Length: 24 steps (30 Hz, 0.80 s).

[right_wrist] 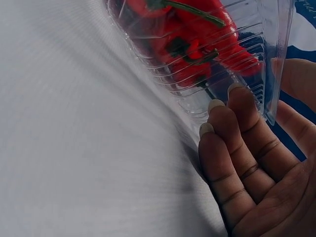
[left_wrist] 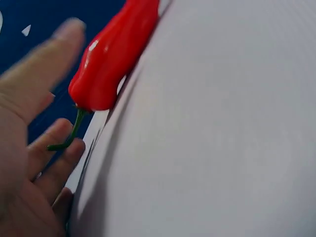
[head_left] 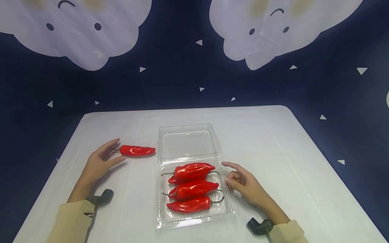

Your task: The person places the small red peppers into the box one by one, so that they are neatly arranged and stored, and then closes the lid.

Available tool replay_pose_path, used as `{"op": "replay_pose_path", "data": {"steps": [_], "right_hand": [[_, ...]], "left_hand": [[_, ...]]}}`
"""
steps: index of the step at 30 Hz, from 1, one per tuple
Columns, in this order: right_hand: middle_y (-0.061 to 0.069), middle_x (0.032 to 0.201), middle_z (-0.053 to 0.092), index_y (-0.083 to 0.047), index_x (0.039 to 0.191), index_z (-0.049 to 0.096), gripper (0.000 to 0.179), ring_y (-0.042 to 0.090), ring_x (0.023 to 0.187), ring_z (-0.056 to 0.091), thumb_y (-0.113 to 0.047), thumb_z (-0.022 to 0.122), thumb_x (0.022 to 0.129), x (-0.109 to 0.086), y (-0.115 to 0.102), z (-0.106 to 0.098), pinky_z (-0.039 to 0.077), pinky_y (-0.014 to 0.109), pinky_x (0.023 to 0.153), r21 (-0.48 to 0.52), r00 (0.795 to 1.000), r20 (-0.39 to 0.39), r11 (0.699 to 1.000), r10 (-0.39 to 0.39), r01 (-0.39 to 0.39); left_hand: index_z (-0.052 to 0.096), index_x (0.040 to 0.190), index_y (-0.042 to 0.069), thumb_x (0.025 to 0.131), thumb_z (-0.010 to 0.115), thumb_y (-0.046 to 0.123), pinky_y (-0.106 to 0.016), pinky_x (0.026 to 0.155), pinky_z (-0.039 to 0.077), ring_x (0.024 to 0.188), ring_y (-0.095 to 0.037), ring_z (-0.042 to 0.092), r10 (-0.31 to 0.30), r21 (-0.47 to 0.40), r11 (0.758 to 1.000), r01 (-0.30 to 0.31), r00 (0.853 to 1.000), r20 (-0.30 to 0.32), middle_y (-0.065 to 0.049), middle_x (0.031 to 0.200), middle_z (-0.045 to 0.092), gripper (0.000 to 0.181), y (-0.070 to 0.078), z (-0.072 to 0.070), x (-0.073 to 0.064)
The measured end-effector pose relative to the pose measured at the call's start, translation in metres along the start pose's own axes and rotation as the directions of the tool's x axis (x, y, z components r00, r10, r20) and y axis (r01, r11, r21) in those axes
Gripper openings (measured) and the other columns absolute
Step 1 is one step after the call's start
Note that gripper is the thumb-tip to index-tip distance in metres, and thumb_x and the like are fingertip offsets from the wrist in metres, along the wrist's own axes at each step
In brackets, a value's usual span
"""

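Observation:
In the head view, my left hand (head_left: 96, 164) lies at the stem end of a single red pepper (head_left: 137, 151) on the table, thumb and fingers spread to either side of its stem. The left wrist view has the green stem (left_wrist: 75, 129) in front of the fingers, with the thumb apart from the pepper. A clear plastic clamshell container (head_left: 160, 211) holds several red peppers (head_left: 192, 189), stems pointing both ways. My right hand (head_left: 244, 184) holds the container's right edge; in the right wrist view, bent fingers (right_wrist: 224, 143) touch its ridged side wall.
The container's clear lid (head_left: 188, 143) lies folded back, away from me, on the white table (head_left: 258, 141). Behind the table hangs a dark blue cloth (head_left: 176, 81) with white clouds and small triangles. Dark devices (head_left: 259, 226) are strapped to both wrists.

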State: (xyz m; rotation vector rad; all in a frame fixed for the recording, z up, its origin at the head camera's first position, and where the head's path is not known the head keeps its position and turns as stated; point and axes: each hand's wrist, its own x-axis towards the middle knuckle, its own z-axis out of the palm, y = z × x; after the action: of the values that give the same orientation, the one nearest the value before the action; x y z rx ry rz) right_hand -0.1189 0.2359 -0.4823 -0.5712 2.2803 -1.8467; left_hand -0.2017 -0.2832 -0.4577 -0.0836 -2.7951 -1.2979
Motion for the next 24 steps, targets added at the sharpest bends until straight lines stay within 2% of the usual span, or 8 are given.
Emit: {"op": "replay_pose_path", "data": {"steps": [7, 12, 17, 24], "right_hand": [[0.012, 0.089, 0.066, -0.017, 0.151, 0.047, 0.055, 0.018, 0.073, 0.061, -0.009, 0.066, 0.100, 0.001, -0.001, 0.000, 0.054, 0.028, 0.067, -0.004, 1.000, 0.002, 1.000, 0.001, -0.001], [0.012, 0.087, 0.066, -0.015, 0.150, 0.047, 0.054, 0.018, 0.072, 0.061, -0.009, 0.066, 0.100, 0.000, -0.002, 0.001, 0.055, 0.028, 0.067, -0.003, 1.000, -0.002, 1.000, 0.006, -0.006], [0.013, 0.087, 0.065, -0.011, 0.150, 0.046, 0.053, 0.016, 0.072, 0.061, -0.008, 0.065, 0.100, -0.001, -0.003, 0.001, 0.054, 0.028, 0.067, -0.009, 1.000, -0.002, 1.000, -0.003, 0.003], [0.011, 0.086, 0.065, -0.012, 0.150, 0.047, 0.053, 0.017, 0.071, 0.060, -0.007, 0.065, 0.100, -0.001, -0.003, 0.001, 0.054, 0.028, 0.066, -0.010, 1.000, -0.005, 1.000, -0.011, 0.011]], "left_hand": [[0.047, 0.154, 0.020, 0.081, 0.085, 0.049, -0.069, 0.107, 0.035, 0.143, -0.045, 0.037, -0.022, 0.039, 0.999, 0.021, 0.999, 0.040, -0.018, 0.153, 0.047, 0.088, -0.003, 0.006, 0.005], [0.061, 0.141, 0.016, 0.077, 0.086, 0.052, -0.064, 0.107, 0.039, 0.133, -0.039, 0.051, -0.006, 0.078, 0.997, 0.002, 0.999, 0.048, -0.014, 0.139, 0.059, 0.077, -0.006, 0.009, 0.003], [0.065, 0.135, 0.015, 0.082, 0.085, 0.044, -0.061, 0.105, 0.045, 0.128, -0.037, 0.057, 0.023, 0.035, 0.999, -0.024, 0.999, 0.030, -0.012, 0.136, 0.062, 0.063, -0.004, 0.014, 0.001], [0.063, 0.139, 0.018, 0.086, 0.083, 0.043, -0.061, 0.105, 0.044, 0.131, -0.037, 0.055, -0.003, -0.005, 1.000, 0.003, 0.999, 0.034, -0.012, 0.139, 0.062, 0.063, 0.002, 0.019, 0.001]]}}
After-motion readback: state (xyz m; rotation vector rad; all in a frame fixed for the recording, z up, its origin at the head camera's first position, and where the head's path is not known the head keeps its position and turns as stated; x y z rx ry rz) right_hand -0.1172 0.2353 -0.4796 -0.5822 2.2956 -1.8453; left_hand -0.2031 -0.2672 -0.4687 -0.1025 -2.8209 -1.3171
